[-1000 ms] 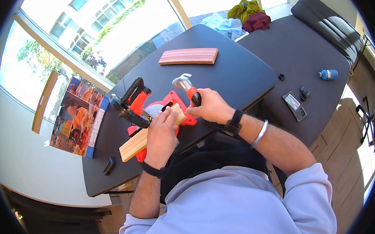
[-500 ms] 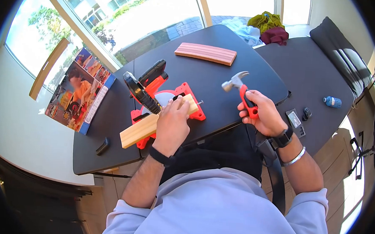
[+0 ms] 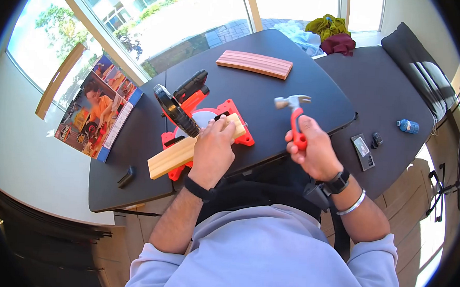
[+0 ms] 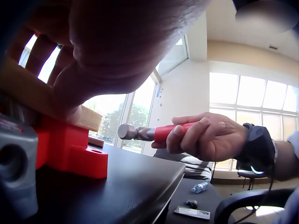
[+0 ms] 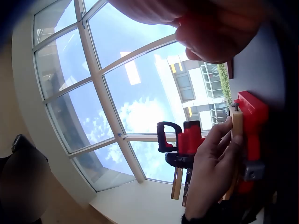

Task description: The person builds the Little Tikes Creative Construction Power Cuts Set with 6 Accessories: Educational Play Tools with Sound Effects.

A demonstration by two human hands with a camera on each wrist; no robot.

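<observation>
My left hand (image 3: 214,148) grips a pale wooden board (image 3: 169,161), its fingers over the top and its thumb along the side. The board lies across the red base (image 3: 247,137) of a toy miter saw (image 3: 182,107). A nail (image 5: 235,106) sticks out of the board's end in the right wrist view. Away to the right, my right hand (image 3: 314,148) holds a claw hammer (image 3: 296,121) by its red handle, raised above the table's near edge. Its metal head (image 4: 128,132) faces the board's end in the left wrist view, apart from it.
A reddish grooved plank (image 3: 255,63) lies at the table's far side. To the left stand a picture box (image 3: 96,110) and a small black object (image 3: 127,177). On the dark bench at right are a water bottle (image 3: 408,126), a phone-like item (image 3: 363,150) and piled clothes (image 3: 336,44).
My right hand has drawn back from the board's end to the right, and the hammer has turned so its head faces left. My left hand stays on the board. The head view has shifted.
</observation>
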